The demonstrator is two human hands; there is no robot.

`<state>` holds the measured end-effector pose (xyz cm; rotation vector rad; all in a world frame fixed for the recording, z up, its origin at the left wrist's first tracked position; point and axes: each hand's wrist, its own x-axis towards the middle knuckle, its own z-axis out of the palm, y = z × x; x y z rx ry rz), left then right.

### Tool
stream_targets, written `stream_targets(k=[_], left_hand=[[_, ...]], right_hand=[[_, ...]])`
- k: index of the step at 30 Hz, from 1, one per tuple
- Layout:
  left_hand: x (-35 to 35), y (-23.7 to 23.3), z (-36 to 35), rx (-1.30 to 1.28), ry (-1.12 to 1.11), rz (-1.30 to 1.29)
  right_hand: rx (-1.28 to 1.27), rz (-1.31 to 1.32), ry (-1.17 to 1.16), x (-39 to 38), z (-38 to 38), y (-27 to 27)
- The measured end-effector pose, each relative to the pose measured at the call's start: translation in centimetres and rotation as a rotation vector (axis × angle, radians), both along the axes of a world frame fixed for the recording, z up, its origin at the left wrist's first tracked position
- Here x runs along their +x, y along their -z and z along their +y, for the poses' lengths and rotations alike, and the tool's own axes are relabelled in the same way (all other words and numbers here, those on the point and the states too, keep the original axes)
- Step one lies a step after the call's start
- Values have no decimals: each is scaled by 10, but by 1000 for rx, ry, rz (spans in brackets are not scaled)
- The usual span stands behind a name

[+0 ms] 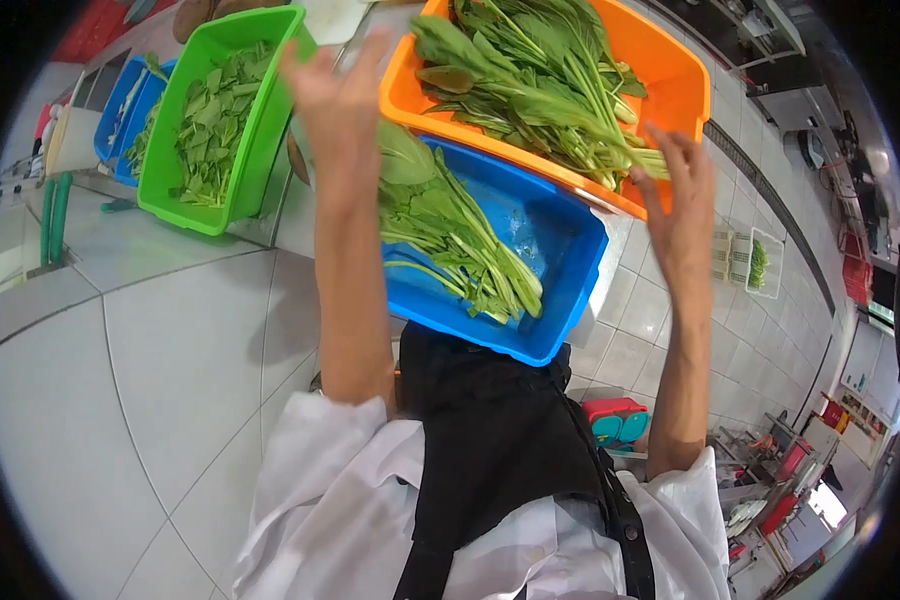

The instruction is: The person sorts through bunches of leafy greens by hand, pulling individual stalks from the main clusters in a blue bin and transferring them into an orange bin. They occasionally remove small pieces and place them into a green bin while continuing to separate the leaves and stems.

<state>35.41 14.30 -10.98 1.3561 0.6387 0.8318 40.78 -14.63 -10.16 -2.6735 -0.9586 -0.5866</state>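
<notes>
My left hand (332, 95), blurred by motion, is raised beside the green bin (240, 190) with its fingers spread and nothing in them. Chopped leaves (215, 125) lie in that bin. At the right end of the orange bin (685, 80), my right hand (688, 195) has its thumb and fingers apart around the pale stem ends of leafy greens (560, 75), not closed on them. Closer to my body, a blue bin (565, 275) holds more long-stemmed greens (460, 240); my left forearm covers its left side.
Smaller blue containers (113, 120) stand behind the green bin at the far left. Two green-handled tools (55, 220) lie by the counter edge. On the tiled floor to the right is a white basket (767, 265) with greens. Red and teal containers (617, 420) sit beside my apron.
</notes>
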Motion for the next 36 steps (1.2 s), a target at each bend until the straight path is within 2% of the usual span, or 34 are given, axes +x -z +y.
stream_targets(k=[1,2,3,4,5,6,7,9,10,12,13,14,15,16,18,19,21,22,24,25,27,28,30,31,36], left_hand=[[-16,5,-4,171,-203,47],[-33,9,-8,136,-151,-21],[-54,13,-15,96,-96,-81],[-75,20,-22,77,-11,48],[-93,27,-29,60,70,170],[-106,37,-39,31,182,253],[-118,44,-49,1,289,336],[-140,49,-60,100,607,740],[-152,57,-66,94,594,750],[-167,73,-75,370,698,950],[-167,80,-77,371,695,949],[-168,86,-80,480,636,885],[-167,87,-83,585,574,821],[-164,86,-83,580,569,822],[-155,80,-80,432,654,884],[-149,72,-78,432,651,881],[-137,58,-75,178,832,749],[-132,61,-77,176,830,746],[-123,68,-85,-261,940,548],[-118,66,-92,-258,937,545],[-108,62,-107,-654,703,217],[-105,60,-109,-651,703,214],[-100,58,-112,-825,530,-76],[-102,63,-107,-857,608,-127],[-103,51,-109,-831,593,-97]], right_hand=[[143,168,-58,-10,0,16],[285,341,-112,-24,1,32],[331,692,-135,-44,6,43],[215,847,-119,-63,9,65],[65,845,-136,-83,9,95],[-137,840,-75,-99,15,104],[-209,919,-53,-106,21,109],[-186,953,7,-107,25,115],[-161,982,74,-108,26,116],[-108,976,110,-102,26,110],[-20,983,98,-98,25,108],[63,993,87,-96,21,107],[111,897,-5,-94,21,106],[106,897,-11,-92,20,102],[334,1319,74,-88,19,82],[395,1341,91,-88,17,74],[401,1375,96,-86,10,59],[408,1413,101,-87,7,51],[464,1445,125,-92,5,30],[475,1482,134,-94,3,20],[541,1498,116,-99,-1,6],[542,1494,113,-101,-4,3],[622,1479,119,-103,-11,-1],[662,1516,122,-103,-15,-3],[804,1537,169,-111,-24,3]])
